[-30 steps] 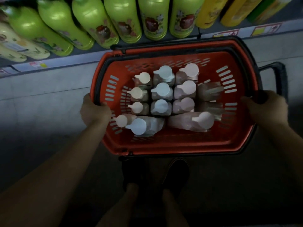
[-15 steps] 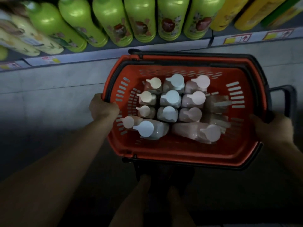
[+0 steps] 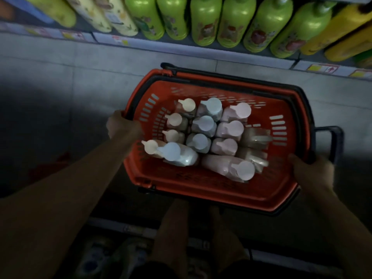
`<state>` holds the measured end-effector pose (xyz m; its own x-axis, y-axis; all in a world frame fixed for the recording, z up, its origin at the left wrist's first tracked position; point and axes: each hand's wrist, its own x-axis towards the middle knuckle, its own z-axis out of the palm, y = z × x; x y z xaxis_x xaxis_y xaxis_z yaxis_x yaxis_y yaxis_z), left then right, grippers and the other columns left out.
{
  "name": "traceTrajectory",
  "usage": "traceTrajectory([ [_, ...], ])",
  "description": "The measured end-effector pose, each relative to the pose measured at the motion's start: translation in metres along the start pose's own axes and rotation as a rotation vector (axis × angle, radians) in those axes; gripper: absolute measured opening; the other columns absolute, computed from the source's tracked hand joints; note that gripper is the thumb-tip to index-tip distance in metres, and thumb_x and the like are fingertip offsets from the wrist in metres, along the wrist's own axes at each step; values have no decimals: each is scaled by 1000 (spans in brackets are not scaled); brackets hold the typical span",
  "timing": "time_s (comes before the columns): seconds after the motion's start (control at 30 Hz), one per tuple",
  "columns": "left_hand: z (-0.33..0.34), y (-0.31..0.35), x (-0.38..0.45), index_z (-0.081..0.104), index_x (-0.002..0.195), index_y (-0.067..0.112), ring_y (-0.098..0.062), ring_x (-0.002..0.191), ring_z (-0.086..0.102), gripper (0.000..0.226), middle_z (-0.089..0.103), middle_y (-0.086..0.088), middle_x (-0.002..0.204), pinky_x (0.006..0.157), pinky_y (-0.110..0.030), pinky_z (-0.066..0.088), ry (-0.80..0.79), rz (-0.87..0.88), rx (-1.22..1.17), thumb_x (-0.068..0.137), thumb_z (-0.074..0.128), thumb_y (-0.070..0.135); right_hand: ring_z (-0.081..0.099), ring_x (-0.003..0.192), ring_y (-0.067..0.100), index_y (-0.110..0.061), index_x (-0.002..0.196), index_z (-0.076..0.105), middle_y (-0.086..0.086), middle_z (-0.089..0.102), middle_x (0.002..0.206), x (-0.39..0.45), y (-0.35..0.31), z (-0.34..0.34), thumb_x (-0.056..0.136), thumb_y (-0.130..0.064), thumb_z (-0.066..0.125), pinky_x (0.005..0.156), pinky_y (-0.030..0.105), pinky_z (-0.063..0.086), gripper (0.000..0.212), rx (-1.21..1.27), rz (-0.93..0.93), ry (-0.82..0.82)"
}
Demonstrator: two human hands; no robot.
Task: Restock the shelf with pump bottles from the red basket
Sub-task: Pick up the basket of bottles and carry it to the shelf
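Note:
The red basket [image 3: 211, 190] with a black rim hangs above the floor, tilted a little clockwise. My left hand [image 3: 118, 125] grips its left rim and my right hand [image 3: 310, 174] grips its right rim beside the black handle [image 3: 334, 141]. Inside stand several pump bottles [image 3: 205, 125] in rows, with cream, pale blue and pink pump heads. A pale blue-topped bottle [image 3: 177, 154] and a pink one [image 3: 229, 168] lie on their sides near the front. Clear-wrapped bottles [image 3: 255, 137] lie at the right.
A low shelf [image 3: 181, 45] runs across the top, filled with green bottles [image 3: 203, 19], cream bottles [image 3: 104, 13] at left and yellow bottles [image 3: 346, 27] at right. Price tags line its edge. My legs [image 3: 175, 234] and grey floor tiles [image 3: 60, 81] lie below the basket.
The basket has shifted right and rotated slightly clockwise in view. The shelf edge now slopes down to the right. Both hands keep their grip on the rim.

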<state>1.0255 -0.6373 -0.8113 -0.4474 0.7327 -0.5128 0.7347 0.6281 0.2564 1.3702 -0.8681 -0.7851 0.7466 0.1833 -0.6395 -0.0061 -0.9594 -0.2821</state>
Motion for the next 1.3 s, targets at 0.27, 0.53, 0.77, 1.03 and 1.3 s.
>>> traceTrajectory([
  [0.27,-110,-63,-3,70,113,10,-31,98,67,28,69,-13,108,74,-33,48,102,-107,-114,87,62,17,67,97,35,2,127,64,19,69,110,-77,-75,7,95,-23,71,85,43,54,42,-3,-164,-111],
  [0.53,-217,-113,46,72,115,11,-34,100,70,39,72,-13,112,89,-45,60,105,-204,-164,78,64,19,72,89,36,-4,114,72,16,74,98,-145,-163,48,81,-29,79,85,54,61,42,2,-254,-130],
  [0.77,-299,-142,108,70,120,10,-36,106,69,41,71,-16,115,93,-46,59,142,-247,-201,81,68,21,70,84,35,-18,75,64,6,68,78,-197,-232,109,86,-22,78,85,51,60,18,-8,-275,-250],
  [1.03,-344,-173,194,70,120,7,-35,103,69,38,70,-16,112,86,-38,58,173,-376,-290,83,68,15,73,81,33,-22,72,64,6,72,80,-228,-345,193,84,-24,80,84,54,62,19,-82,-380,-324],
  [1.3,-378,-186,281,68,122,7,-34,106,67,40,69,-16,115,86,-35,54,144,-409,-327,83,69,13,71,87,32,-23,79,65,10,73,90,-251,-430,268,85,-25,80,86,53,61,17,-178,-405,-308],
])
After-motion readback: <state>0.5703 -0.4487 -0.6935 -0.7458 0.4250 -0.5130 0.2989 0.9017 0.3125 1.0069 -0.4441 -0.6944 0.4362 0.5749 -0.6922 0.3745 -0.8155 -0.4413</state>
